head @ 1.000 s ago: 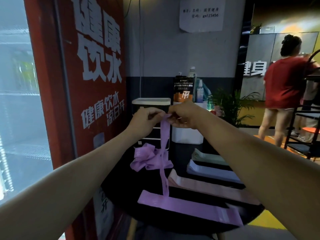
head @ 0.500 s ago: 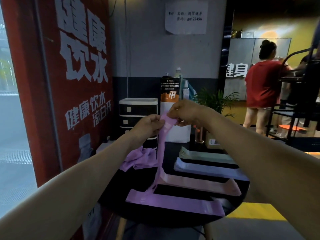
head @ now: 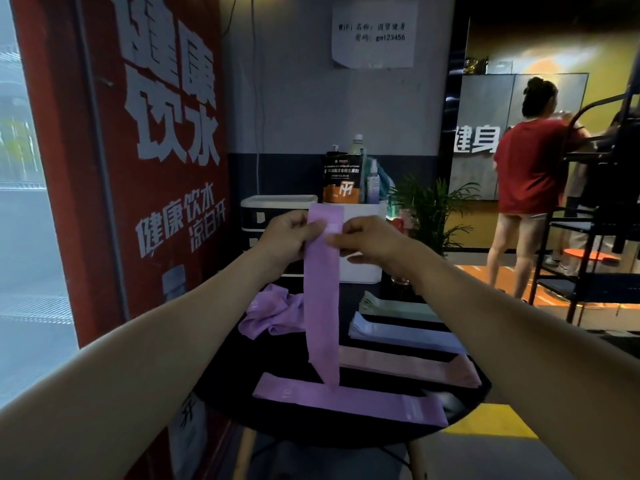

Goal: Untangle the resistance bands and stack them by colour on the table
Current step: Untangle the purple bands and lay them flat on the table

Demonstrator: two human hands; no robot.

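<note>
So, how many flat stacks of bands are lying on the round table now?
4. Purple stack nearest the front edge, pink stack behind it, pale blue stack next, green stack farthest back. The crumpled purple pile at the left is not counted; it may hide more.

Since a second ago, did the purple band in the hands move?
Yes. The purple band was twisted and trailing down to the tangled purple pile; now both hands hold it higher, hanging flat and free, its top against the white box behind.
</note>
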